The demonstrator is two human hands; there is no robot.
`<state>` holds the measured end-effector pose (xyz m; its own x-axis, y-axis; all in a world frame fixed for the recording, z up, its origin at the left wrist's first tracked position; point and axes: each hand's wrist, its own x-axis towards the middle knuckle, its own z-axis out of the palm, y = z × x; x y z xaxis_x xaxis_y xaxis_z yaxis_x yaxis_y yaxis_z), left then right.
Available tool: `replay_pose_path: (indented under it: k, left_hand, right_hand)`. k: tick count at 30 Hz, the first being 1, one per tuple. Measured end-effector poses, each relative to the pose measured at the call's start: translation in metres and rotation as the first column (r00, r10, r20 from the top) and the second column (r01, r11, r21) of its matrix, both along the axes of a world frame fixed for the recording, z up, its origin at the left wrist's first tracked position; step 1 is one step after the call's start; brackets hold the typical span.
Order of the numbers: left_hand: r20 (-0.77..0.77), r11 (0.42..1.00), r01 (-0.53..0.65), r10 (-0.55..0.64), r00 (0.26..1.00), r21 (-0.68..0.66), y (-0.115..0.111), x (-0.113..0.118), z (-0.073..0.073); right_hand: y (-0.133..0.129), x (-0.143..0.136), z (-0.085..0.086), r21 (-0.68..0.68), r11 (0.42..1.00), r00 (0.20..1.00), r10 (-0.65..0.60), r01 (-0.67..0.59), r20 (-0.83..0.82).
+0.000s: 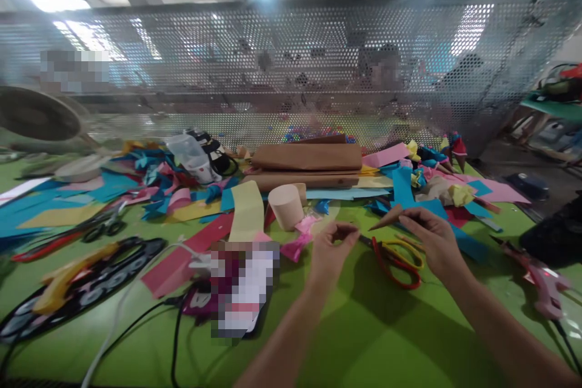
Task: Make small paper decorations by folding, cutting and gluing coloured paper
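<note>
I see my right hand [431,239] pinching the wide end of a brown paper cone [386,218], whose tip points left, just above the green worktop [364,327]. My left hand [330,251] hovers close by, its grip curled together with thumb and forefinger nearly touching; whether it pinches anything I cannot tell. Red-handled scissors [398,260] lie between the hands. A pink glue gun [543,282] rests far right.
</note>
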<state>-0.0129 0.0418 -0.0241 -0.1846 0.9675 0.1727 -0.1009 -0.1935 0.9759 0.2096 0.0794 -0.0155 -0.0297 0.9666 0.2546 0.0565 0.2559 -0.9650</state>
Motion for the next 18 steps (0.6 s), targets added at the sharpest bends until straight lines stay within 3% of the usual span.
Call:
replay_pose_path:
  k: [5, 12, 18]
  left_hand:
    - [0.058, 0.997, -0.062, 0.065, 0.996, -0.056, 0.004, -0.003, -0.003]
    - [-0.014, 0.975, 0.127, -0.132, 0.991, -0.180, -0.007, 0.018, -0.007]
    - [-0.124, 0.979, 0.132, -0.152, 0.981, -0.155, -0.008, 0.013, -0.007]
  right_hand:
    - [0.007, 0.006, 0.000, 0.009, 0.997, 0.996, -0.080, 0.080, -0.026]
    - [0.013, 0.010, -0.006, -0.007, 0.994, 0.994, -0.107, 0.107, -0.036]
    - [0.013, 0.009, -0.007, -0.027, 0.988, 0.988, -0.151, 0.150, -0.026]
